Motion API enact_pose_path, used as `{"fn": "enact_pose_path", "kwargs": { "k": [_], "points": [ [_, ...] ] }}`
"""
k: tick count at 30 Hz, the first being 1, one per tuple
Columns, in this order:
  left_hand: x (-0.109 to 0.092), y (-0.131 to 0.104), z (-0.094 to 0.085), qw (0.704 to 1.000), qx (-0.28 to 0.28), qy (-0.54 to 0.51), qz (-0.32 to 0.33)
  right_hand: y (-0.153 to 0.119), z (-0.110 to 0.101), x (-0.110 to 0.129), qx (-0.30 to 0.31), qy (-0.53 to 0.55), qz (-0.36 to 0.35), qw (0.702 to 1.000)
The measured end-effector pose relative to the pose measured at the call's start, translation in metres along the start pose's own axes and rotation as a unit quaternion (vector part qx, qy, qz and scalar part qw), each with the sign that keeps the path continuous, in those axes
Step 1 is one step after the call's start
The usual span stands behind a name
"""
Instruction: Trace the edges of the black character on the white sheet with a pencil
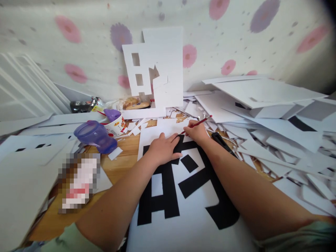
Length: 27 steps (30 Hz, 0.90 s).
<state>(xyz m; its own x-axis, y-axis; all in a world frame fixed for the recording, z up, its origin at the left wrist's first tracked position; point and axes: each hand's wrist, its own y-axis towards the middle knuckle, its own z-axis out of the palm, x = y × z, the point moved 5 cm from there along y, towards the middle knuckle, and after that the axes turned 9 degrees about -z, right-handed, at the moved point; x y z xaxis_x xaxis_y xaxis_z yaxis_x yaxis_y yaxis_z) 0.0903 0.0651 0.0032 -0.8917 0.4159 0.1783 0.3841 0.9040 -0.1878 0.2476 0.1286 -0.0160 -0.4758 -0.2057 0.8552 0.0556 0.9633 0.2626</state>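
A black cut-out character shape (pixel 172 190) lies flat on a large white sheet (pixel 194 231) in front of me. My left hand (pixel 163 148) rests on the upper part of the black shape with its fingers spread. My right hand (pixel 195 132) is closed around a dark red pencil (pixel 202 121). The pencil is tilted, its lower end at the top edge of the black shape, just beyond my left fingertips. White shows through openings in the shape.
A black utility knife (pixel 223 144) lies right of my right hand. White scraps (pixel 278 154) pile up at the right. At left stand a purple cup (pixel 96 134) and a paper cup (pixel 116 125). A cut white board (pixel 170 63) stands at the back.
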Motion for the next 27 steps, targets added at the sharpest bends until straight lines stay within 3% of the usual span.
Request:
{"fn": "enact_pose_path", "kwargs": {
  "k": [27],
  "points": [
    [0.002,0.006,-0.001,1.000,0.018,0.002,0.008,0.001,-0.012,-0.006,-0.022,0.012,0.026,0.999]
  ]
}}
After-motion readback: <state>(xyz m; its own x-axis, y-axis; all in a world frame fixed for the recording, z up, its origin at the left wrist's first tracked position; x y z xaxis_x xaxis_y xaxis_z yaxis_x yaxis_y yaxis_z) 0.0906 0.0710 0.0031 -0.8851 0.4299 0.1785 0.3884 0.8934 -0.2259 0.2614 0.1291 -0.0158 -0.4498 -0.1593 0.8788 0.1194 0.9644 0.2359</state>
